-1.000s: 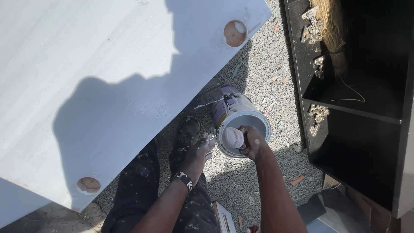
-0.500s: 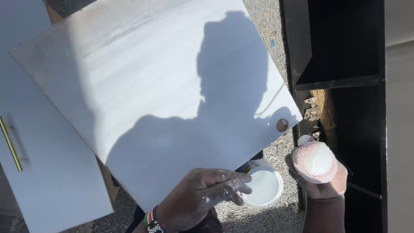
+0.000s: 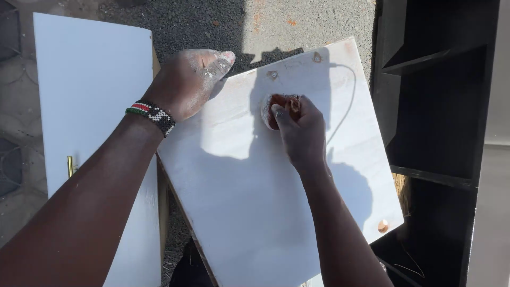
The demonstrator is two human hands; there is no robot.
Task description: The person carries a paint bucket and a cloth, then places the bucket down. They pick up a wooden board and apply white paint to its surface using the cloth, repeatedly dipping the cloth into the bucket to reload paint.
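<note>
White coating looks smooth over most of the board [image 3: 255, 212], so the rubbing seems well along. Right hand [image 3: 297, 127] grips a round pad [image 3: 268, 109] pressed near the board's far edge; left hand [image 3: 186, 79] lies flat, unclenched, on its far left corner.

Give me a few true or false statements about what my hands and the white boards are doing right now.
1. The right hand presses a small round pad onto the white panel. True.
2. The left hand holds a paintbrush. False: it rests flat at the panel's upper edge, holding nothing.
3. A beaded bracelet sits on the left wrist. True.
4. The black shelf unit stands left of the panel. False: it stands to the right.
5. A second white board with a brass handle lies to the left. True.
</note>
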